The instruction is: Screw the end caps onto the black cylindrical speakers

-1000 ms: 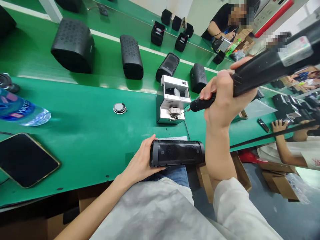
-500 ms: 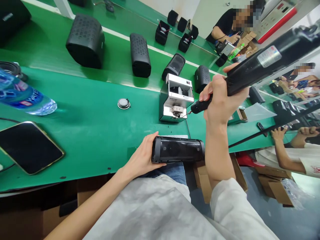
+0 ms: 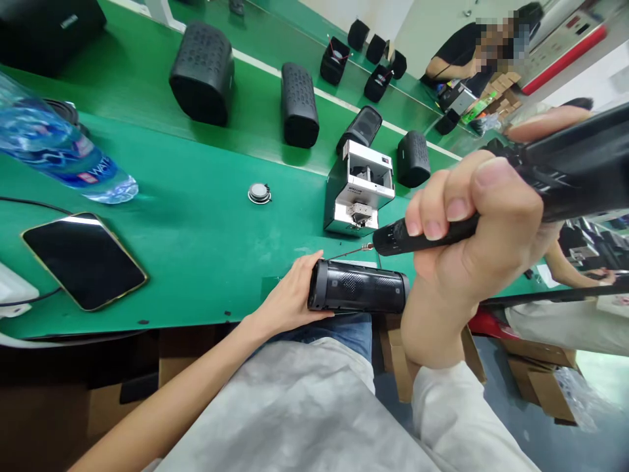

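Note:
My left hand (image 3: 289, 295) is closed round the left end of a black speaker (image 3: 361, 288), which lies on its side at the front edge of the bench. An electric screwdriver (image 3: 417, 236) is gripped in my right hand (image 3: 472, 229). Its thin bit points left and down, with the tip close to the upper left edge of the speaker near my left fingertips; whether it touches I cannot tell. Behind the bit stands a silver and black screw feeder (image 3: 361, 190).
A small round speaker driver (image 3: 259, 193) lies on the green bench (image 3: 206, 229). To the left are a phone (image 3: 84, 261) and a water bottle (image 3: 63, 144). Several black speaker housings (image 3: 299, 105) stand along the back. Co-workers sit farther right, and cardboard boxes (image 3: 543, 380) are on the floor.
My right hand has brought the screwdriver from the front of the screw feeder down and left to the speaker's upper edge. My left hand keeps its hold. The whole view has shifted slightly.

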`<state>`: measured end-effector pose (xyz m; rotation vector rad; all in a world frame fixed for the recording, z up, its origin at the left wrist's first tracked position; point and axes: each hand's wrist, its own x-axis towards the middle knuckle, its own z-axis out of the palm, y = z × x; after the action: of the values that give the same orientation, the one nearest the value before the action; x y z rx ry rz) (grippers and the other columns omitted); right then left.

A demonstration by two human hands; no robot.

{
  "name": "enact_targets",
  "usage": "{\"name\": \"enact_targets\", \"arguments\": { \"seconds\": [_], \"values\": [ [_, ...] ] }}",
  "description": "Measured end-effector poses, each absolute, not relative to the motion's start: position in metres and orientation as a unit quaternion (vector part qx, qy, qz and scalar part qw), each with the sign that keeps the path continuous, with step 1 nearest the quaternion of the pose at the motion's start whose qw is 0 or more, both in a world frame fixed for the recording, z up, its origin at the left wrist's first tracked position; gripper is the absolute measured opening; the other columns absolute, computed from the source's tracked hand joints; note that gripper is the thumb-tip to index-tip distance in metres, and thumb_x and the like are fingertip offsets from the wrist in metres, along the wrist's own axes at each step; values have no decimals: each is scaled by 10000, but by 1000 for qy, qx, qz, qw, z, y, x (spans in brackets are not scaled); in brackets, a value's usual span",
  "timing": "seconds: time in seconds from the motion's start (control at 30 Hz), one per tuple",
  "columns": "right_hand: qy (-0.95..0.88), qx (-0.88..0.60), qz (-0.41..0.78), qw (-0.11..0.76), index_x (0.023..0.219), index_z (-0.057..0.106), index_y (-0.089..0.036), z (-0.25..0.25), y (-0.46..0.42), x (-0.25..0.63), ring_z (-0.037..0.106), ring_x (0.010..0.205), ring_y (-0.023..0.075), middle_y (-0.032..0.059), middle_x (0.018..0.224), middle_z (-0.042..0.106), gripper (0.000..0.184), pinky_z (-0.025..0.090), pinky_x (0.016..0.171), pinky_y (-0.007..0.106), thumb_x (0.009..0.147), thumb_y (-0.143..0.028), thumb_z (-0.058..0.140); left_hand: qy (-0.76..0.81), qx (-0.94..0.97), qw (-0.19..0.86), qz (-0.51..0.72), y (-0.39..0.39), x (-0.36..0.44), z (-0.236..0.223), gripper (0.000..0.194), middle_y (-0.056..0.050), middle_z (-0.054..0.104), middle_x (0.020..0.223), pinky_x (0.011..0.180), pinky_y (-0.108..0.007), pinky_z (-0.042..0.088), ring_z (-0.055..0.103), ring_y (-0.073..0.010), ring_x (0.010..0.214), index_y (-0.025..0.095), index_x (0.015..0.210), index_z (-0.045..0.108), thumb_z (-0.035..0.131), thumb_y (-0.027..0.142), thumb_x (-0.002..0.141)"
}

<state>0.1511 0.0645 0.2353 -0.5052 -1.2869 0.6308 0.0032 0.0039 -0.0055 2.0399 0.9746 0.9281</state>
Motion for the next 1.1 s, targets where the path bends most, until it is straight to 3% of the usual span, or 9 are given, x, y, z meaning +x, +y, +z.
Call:
{"name": "enact_targets", "arguments": {
  "seconds": [0.23,0.4,0.53,0.63,0.8,1.0,1.1],
  "values": [
    [-596,-216,307,710,1042,731,-263,221,73,148,435,386,78,-118,611,511,246,370,358,238,877,-83,759,378,780,343,363,3,4,-7,1364,-257,436,1690,1262,-735,493,489,-500,1586,290,1779,78,1013,445,797],
    [-585,-271,367,671,1064,660,-274,193,76,138,512,418,92,-120,628,578,200,460,426,247,939,-223,809,373,772,349,378,5,4,-4,1306,-239,500,1634,1247,-713,518,540,-481,1539,275,1748,171,1028,369,767],
    [-550,-322,435,636,970,612,-263,174,80,133,510,428,100,-106,632,604,397,446,410,255,819,-359,966,380,759,361,387,4,4,-3,1110,-225,549,1588,1215,-699,552,599,-473,1483,254,1685,298,977,359,813],
    [-542,-359,469,598,930,633,-259,170,83,136,505,496,117,-81,644,599,491,460,454,290,722,-446,1036,395,753,364,381,7,4,-6,964,-207,587,1533,1164,-698,587,642,-469,1433,252,1631,364,927,402,862],
    [-554,-363,463,589,775,506,-279,174,80,138,449,591,133,-51,673,508,558,428,536,339,743,-530,1004,411,751,367,363,10,3,-9,891,-190,636,1450,1064,-668,645,693,-459,1351,232,1586,407,894,445,871],
    [-554,-351,493,572,776,490,-280,174,81,137,449,601,135,-50,669,516,578,426,540,336,725,-505,1020,417,751,355,369,9,3,-6,849,-177,668,1417,1031,-650,664,714,-462,1330,229,1547,450,894,449,857],
    [-547,-354,501,569,841,563,-276,172,80,137,478,587,134,-58,660,543,535,450,526,322,714,-501,1031,413,755,346,374,9,4,-4,858,-164,666,1429,1065,-646,653,711,-446,1344,244,1558,448,903,446,858]
  ]
}}
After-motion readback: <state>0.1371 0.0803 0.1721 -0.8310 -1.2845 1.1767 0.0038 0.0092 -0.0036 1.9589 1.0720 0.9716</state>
